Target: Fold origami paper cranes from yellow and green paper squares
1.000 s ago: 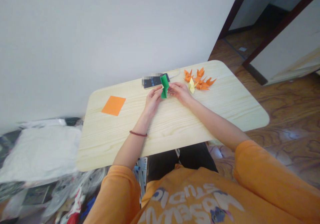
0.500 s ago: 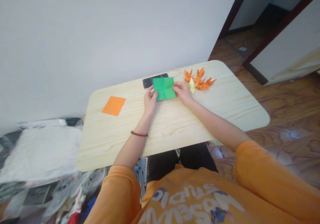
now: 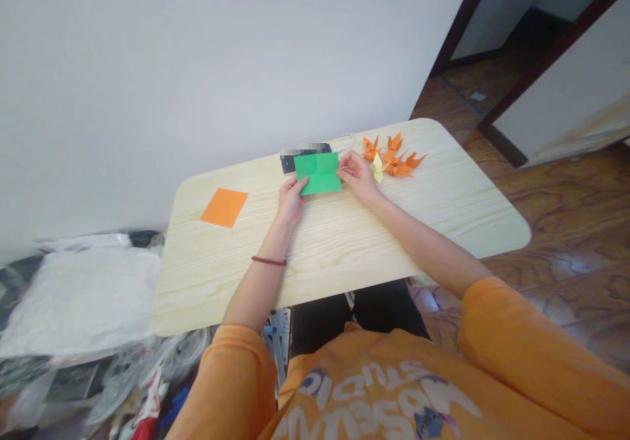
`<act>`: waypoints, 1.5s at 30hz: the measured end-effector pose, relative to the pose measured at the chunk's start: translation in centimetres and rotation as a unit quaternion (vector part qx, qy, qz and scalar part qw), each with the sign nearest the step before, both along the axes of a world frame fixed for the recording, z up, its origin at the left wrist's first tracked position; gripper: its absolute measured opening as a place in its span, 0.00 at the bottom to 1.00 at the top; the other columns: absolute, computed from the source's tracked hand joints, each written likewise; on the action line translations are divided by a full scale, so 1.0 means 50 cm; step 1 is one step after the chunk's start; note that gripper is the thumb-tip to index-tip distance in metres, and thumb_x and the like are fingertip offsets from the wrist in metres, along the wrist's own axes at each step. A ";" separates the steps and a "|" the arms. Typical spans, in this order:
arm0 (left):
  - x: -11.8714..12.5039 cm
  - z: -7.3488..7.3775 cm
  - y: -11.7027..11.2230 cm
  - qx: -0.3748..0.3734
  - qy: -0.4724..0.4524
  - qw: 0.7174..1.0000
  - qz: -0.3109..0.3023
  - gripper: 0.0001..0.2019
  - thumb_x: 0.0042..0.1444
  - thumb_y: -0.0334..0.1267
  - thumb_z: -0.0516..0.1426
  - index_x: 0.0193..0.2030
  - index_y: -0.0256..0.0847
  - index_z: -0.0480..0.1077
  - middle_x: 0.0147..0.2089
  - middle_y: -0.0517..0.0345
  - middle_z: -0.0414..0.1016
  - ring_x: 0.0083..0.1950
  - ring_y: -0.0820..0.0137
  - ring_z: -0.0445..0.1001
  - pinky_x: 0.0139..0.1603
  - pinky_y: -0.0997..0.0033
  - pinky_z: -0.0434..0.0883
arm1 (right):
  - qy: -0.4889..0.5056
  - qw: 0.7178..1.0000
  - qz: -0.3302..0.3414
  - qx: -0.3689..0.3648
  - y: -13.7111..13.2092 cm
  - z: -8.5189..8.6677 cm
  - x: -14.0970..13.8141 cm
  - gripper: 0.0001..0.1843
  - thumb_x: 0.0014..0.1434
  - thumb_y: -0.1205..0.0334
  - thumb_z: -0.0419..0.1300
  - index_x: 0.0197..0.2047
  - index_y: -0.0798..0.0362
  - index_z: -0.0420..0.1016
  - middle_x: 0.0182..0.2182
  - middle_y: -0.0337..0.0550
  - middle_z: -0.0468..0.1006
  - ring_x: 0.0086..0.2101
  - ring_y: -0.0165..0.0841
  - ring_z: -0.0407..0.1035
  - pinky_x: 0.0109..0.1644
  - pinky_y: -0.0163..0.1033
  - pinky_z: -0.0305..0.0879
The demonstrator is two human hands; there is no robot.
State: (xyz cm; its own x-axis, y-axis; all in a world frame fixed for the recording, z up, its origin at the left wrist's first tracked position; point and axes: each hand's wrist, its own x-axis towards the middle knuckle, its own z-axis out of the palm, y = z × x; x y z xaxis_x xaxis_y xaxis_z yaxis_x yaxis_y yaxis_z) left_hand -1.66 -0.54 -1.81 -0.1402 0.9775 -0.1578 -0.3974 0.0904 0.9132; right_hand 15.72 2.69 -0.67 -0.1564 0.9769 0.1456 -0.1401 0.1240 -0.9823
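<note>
The left hand (image 3: 290, 200) has its fingers clamped on the left side of the creased green origami paper (image 3: 319, 174), held over the tabletop (image 3: 339, 243) before the smartphone (image 3: 288, 164). The right hand (image 3: 360, 178) has its fingertips together at the right edge, though whether they pinch it I cannot tell; a yellow origami figure (image 3: 378, 170) lies just beside.

green sheet (image 3: 322, 171), orange paper (image 3: 224, 207), wood-grained table (image 3: 344, 243)

From here I see an orange short-sleeved T-shirt (image 3: 384, 345) with chunky white lettering (image 3: 375, 419) (upside down to me) and a blue cartoon figure (image 3: 428, 421). I also see black trousers (image 3: 319, 325) and a thin dark-red bracelet (image 3: 268, 261).
</note>
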 end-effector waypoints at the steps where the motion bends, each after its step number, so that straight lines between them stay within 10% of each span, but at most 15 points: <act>1: -0.001 0.001 0.000 -0.006 -0.003 1.000 -0.001 0.10 0.46 0.35 0.62 0.37 0.40 0.74 0.40 0.56 0.80 0.45 0.66 0.78 0.47 0.64 0.76 | -0.014 1.000 0.010 0.011 0.000 0.000 0.001 0.05 0.46 0.62 0.61 0.29 0.50 0.69 0.28 0.36 0.72 0.29 0.28 0.66 0.34 0.34 0.64; 10: -0.004 0.001 0.005 -0.023 0.002 1.000 -0.007 0.09 0.50 0.37 0.60 0.38 0.38 0.73 0.42 0.51 0.80 0.45 0.64 0.79 0.48 0.61 0.77 | -0.021 0.999 0.038 0.000 0.004 -0.011 -0.001 0.11 0.39 0.68 0.62 0.29 0.52 0.80 0.31 0.39 0.79 0.33 0.32 0.71 0.41 0.39 0.68; 17: 0.013 0.031 -0.016 0.057 0.045 0.997 -0.019 0.22 0.54 0.45 0.56 0.57 0.52 0.66 0.49 0.53 0.77 0.45 0.63 0.79 0.46 0.64 0.76 | -0.009 1.000 -0.011 -0.018 0.012 -0.013 0.003 0.08 0.42 0.59 0.67 0.27 0.54 0.79 0.24 0.40 0.79 0.27 0.31 0.70 0.38 0.39 0.68; 22: 0.011 0.021 -0.018 0.142 0.127 0.981 -0.045 0.21 0.45 0.41 0.63 0.49 0.46 0.71 0.58 0.52 0.71 0.49 0.62 0.77 0.49 0.63 0.74 | -0.004 1.000 0.007 -0.020 0.012 -0.012 0.004 0.09 0.42 0.61 0.67 0.29 0.54 0.79 0.26 0.40 0.80 0.29 0.31 0.72 0.40 0.40 0.70; 30: 0.003 0.020 -0.020 0.182 0.335 0.924 0.019 0.15 0.37 0.35 0.68 0.36 0.40 0.78 0.38 0.53 0.80 0.42 0.64 0.77 0.46 0.66 0.72 | -0.030 0.998 0.055 -0.012 0.006 -0.010 0.002 0.07 0.38 0.69 0.66 0.27 0.56 0.80 0.25 0.39 0.79 0.30 0.31 0.73 0.41 0.38 0.69; 45: 0.020 0.018 -0.019 0.122 0.217 0.966 0.076 0.12 0.38 0.37 0.69 0.31 0.36 0.77 0.33 0.53 0.81 0.34 0.68 0.77 0.41 0.68 0.75 | -0.021 0.998 0.052 -0.037 0.001 0.002 -0.002 0.14 0.36 0.55 0.72 0.25 0.56 0.78 0.24 0.41 0.80 0.26 0.30 0.70 0.38 0.39 0.70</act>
